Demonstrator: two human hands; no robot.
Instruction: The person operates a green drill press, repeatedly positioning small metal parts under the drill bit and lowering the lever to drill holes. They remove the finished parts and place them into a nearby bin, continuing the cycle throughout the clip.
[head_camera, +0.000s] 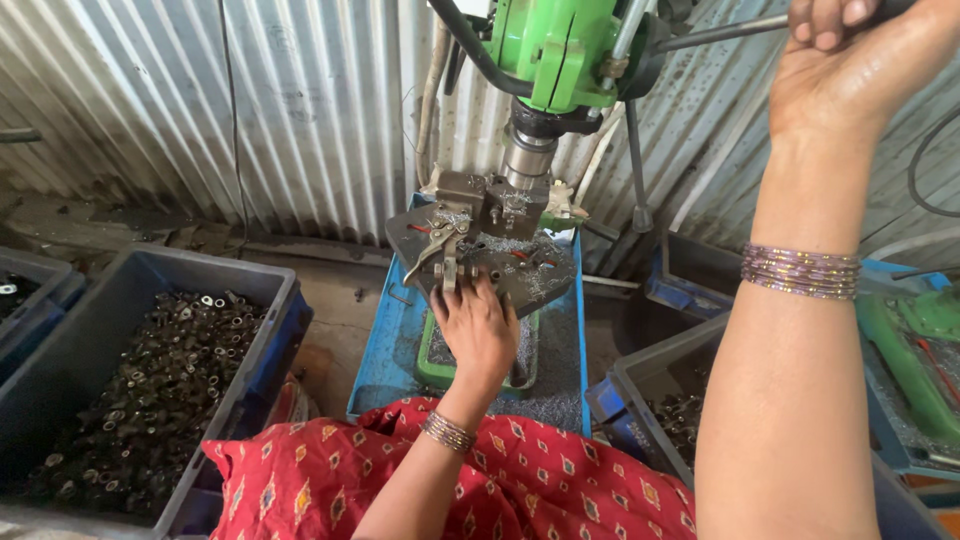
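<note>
- Steel feed lever (720, 33) of the green drill press (555, 45): right hand (850, 60) clenched around it.
- Left hand (480, 325): fingers loosely spread, resting on the jig plate (500, 262), grasping nothing.

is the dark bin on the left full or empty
Nearly full. The dark bin on the left holds a heap of small dark metal parts reaching close to its rim.

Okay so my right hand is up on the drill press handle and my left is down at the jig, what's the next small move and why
Probably draw the left hand back off the jig plate before the right hand pulls the feed handle. The fingers rest at the plate's front edge, just below the spindle, which stands above the clamp, so they look close to where the bit would descend.
</note>
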